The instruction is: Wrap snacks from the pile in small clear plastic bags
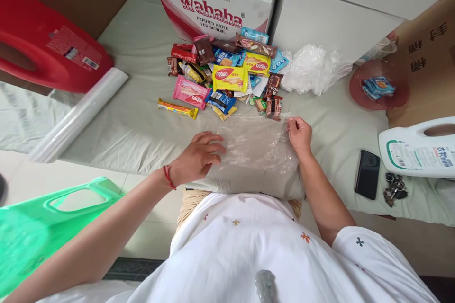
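Pale green cloth (140, 120) covers the place where the person works, with a Wahaha carton (213, 9) at its far side and a heap of wrapped snacks (227, 78) lying in front of that carton. Closer to the person, between both hands and just on the near side of the heap, lies a piece of clear plastic film (256, 144), thin, wrinkled and catching the light. As I judge it, the step in hand is handling this film, holding it out more or less flat, and the next move calls for a light, sure hold on its loose edge, since such thin stuff likely clings and creases. The right hand (300, 135) is drawn closed, thumb and fingers pinching the film near its far right corner. The left hand (204, 155), with a red bracelet (169, 177) at the wrist, is loosely spread, its fingers bent and a little apart at the film's left edge; it grips nothing that I can see, and whether the fingertips actually touch the plastic I cannot tell
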Tool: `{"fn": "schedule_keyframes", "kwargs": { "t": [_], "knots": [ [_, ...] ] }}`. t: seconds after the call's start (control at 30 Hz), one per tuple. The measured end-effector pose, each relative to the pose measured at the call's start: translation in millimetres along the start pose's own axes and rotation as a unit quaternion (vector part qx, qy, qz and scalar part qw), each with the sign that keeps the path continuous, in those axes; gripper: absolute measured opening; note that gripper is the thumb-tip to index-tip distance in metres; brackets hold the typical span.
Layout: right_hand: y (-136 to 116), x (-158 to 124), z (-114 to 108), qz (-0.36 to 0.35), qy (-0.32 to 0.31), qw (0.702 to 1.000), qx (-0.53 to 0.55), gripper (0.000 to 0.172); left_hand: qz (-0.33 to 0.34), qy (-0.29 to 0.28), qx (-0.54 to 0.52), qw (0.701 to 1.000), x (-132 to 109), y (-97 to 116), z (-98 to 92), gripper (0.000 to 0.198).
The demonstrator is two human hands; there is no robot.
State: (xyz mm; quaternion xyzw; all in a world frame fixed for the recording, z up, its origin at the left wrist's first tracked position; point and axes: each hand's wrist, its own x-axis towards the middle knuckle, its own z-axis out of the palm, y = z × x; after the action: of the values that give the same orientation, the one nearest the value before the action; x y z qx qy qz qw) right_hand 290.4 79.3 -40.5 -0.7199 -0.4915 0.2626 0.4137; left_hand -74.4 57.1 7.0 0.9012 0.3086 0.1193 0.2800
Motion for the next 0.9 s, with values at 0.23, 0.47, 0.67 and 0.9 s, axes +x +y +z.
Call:
{"fn": "schedule_keyframes", "kwargs": {
  "t": [0.23, 0.47, 0.67, 0.9],
  "knots": [
    [-10.9, -9.9, 4.4, -0.052, -0.013, 0.998, -0.04, 0.034, -0.098, 0.041, 0.045, 0.993, -43.2, -0.3, -15.4, 0.026],
    [-30.4, -20.1, 9.1, -0.117, -0.007, 0.99, -0.084, 0.036, -0.119, 0.285, 0.212, 0.927, 21.8, 104.1, -24.7, 0.016],
    [-32.2, -24.4, 10.5, -0.124, -0.003, 0.989, -0.08, 0.038, -0.084, 0.21, 0.188, 0.956, 88.7, 104.3, 44.2, 0.033],
    [0.2, -18.2, -7.6, -0.07, 0.002, 0.993, -0.098, 0.038, -0.259, 0.157, 0.195, 0.933, 72.3, 31.2, 77.7, 0.056]
  ]
}}
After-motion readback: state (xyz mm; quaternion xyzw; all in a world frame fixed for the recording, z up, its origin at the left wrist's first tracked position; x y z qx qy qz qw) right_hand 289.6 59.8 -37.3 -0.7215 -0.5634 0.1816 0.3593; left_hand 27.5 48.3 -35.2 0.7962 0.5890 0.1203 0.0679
